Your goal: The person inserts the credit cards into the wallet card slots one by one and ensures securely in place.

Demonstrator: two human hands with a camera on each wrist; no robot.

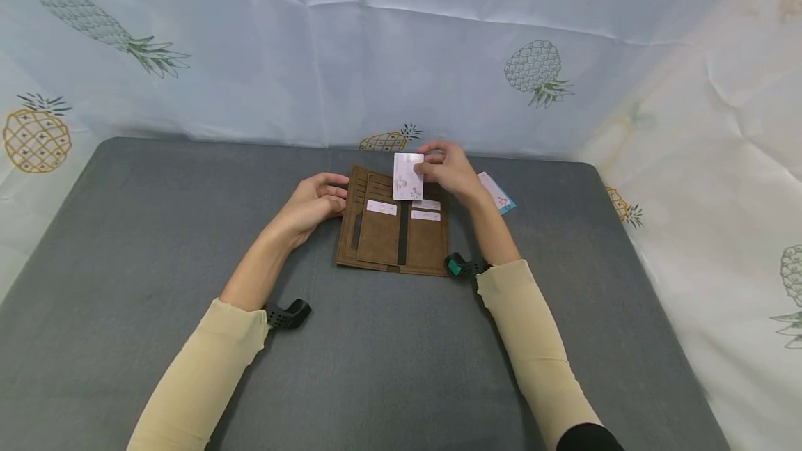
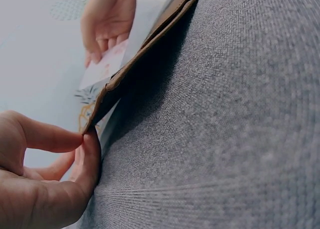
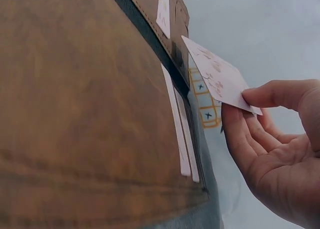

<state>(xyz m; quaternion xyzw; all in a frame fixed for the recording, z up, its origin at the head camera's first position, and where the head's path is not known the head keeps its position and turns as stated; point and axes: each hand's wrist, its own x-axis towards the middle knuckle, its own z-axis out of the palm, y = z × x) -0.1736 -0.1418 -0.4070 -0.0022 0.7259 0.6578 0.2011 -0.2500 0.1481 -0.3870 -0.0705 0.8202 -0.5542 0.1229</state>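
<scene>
An open brown wallet [image 1: 379, 239] lies on the grey table, with one card [image 1: 381, 208] tucked in its left side and two cards in the right-side slots. My left hand [image 1: 313, 204] pinches the wallet's left edge between thumb and fingers, as the left wrist view shows, and that edge is lifted off the table. Above the wallet's middle, my right hand [image 1: 452, 171] holds a pale pink card [image 1: 407, 176] by its right edge, thumb on the front and fingers behind. In the right wrist view the held card [image 3: 220, 76] is apart from the slotted cards.
Partly behind the right forearm lies another card [image 1: 497, 191], pink with a blue edge, on the table [image 1: 156, 249]. A pineapple-print cloth [image 1: 407, 75] hangs behind the table's far edge. Each wrist wears a black band mount [image 1: 288, 314].
</scene>
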